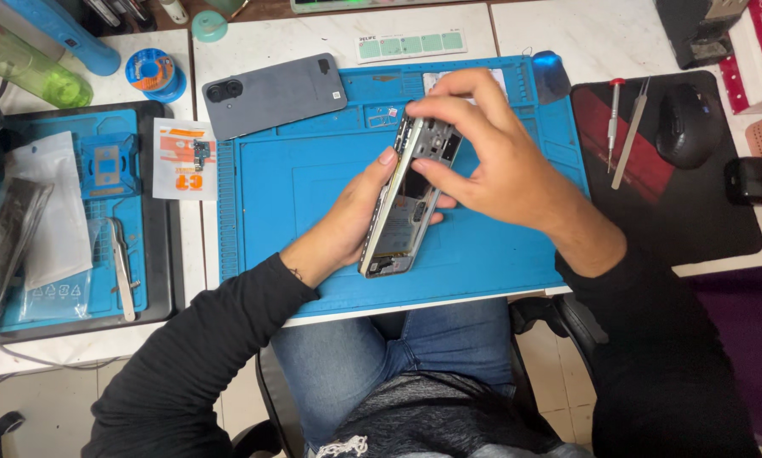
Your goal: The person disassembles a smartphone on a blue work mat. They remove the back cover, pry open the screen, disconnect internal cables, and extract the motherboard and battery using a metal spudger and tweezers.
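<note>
1. We hold the opened phone [408, 199] tilted above the blue mat [296, 187], left hand [351, 220] cupping its edge.
2. Our right hand [474, 144] pinches its top end.
3. It looks light, stiff and fragile; we judge the metal frame edges safest to grip.

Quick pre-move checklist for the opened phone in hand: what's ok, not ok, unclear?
1. Left hand supports the opened phone from below: ok.
2. Right hand fingers pinch its upper end: ok.
3. Phone is over the blue mat: ok.
4. Grey back cover lies apart, at the mat's top left: ok.
5. Tweezers and screwdriver lie on the black pad, right: ok.
6. Loose screws or connectors inside: cannot tell.
</note>
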Demonstrator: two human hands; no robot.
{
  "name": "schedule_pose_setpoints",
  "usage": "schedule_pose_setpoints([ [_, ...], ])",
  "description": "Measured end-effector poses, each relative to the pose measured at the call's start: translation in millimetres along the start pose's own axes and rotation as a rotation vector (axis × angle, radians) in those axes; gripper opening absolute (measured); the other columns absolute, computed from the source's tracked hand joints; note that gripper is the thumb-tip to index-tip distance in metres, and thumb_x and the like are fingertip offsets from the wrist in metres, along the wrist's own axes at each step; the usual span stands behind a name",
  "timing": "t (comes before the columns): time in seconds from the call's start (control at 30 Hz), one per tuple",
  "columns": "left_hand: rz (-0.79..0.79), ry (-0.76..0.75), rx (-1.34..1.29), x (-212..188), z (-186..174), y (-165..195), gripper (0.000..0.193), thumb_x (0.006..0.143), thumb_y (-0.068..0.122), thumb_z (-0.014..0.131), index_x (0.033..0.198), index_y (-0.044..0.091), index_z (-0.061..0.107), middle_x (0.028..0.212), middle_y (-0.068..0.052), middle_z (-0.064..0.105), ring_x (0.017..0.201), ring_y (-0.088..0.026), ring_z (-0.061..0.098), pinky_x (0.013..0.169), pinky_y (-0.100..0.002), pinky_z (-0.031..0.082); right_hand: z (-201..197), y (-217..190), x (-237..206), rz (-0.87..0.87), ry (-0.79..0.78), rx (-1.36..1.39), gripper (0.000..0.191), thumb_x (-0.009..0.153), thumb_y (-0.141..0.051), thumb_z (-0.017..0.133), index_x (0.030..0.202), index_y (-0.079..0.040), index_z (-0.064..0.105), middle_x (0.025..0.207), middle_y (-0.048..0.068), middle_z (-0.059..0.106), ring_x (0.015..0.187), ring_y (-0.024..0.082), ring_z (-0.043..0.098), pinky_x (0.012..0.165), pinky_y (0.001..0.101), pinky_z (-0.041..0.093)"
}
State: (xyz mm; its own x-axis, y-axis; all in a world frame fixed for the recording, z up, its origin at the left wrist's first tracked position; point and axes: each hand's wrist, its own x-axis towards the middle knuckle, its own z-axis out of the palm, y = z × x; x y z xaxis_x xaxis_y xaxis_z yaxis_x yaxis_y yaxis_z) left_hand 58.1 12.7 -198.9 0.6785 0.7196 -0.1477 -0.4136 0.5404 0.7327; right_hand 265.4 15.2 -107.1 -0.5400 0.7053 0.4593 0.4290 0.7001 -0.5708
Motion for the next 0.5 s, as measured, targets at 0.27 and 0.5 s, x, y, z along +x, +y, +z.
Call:
schedule_pose_setpoints([
  [0.27,-0.024,0.095,-0.001,1.2,1.5,-3.0,0.061,0.107,0.052,0.044,0.132,-0.002,0.056,0.112,-0.019,0.068,0.097,-0.026,0.072,0.092,-0.043,0.063,-9.7,-3.9,3.6,-0.085,-0.097,-0.180,0.026,0.084,-0.004,0.078,0.109,-0.004,0.069,0.131,0.018,0.043,0.121,0.032,0.057,0.100,0.0378,0.057],
  [0.5,-0.022,0.103,0.012,-0.7,1.0,-2.0,0.064,0.105,0.054,0.043,0.129,-0.003,0.058,0.109,-0.016,0.068,0.094,-0.023,0.072,0.088,-0.040,0.064,-7.4,-9.3,7.4,-0.110,-0.105,-0.218,0.025,0.087,-0.003,0.077,0.112,-0.005,0.072,0.127,0.016,0.045,0.115,0.029,0.059,0.090,0.0335,0.057],
])
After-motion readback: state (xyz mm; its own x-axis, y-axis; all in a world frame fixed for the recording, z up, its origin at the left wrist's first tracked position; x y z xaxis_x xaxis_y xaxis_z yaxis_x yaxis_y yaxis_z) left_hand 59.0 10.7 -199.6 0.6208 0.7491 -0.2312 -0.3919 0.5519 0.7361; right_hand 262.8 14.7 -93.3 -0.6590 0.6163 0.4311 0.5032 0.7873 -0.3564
